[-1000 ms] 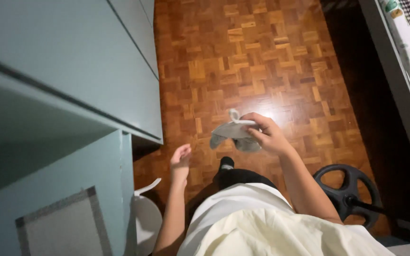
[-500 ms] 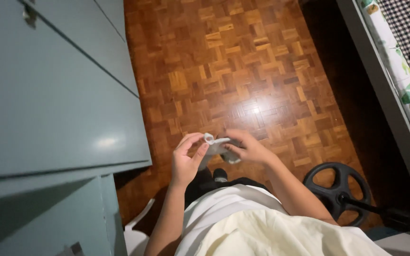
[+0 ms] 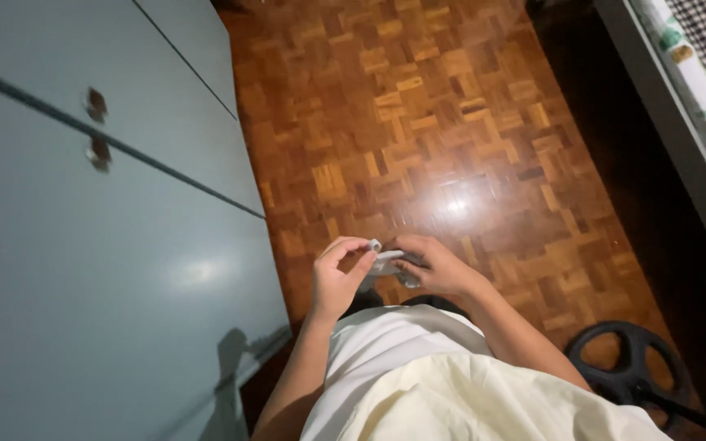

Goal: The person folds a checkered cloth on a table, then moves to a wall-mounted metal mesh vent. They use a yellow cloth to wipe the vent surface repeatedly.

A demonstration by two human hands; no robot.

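A small grey piece of cloth (image 3: 387, 263), bunched up, sits between both hands in front of my body, above the parquet floor (image 3: 418, 122). My left hand (image 3: 338, 278) pinches its left end with thumb and forefinger. My right hand (image 3: 435, 263) closes over its right side and hides most of it. Below the hands I see my white shirt and a cream-coloured garment (image 3: 467, 400).
A tall grey-blue wardrobe (image 3: 83, 245) with two small round knobs (image 3: 96, 104) fills the left side. A bed edge with patterned sheets (image 3: 696, 98) runs along the right. A black wheel-shaped base (image 3: 627, 363) lies on the floor at the lower right.
My left hand rose from my side and took hold of the cloth with the right hand. The view swung up and left, showing the wardrobe doors and knobs.
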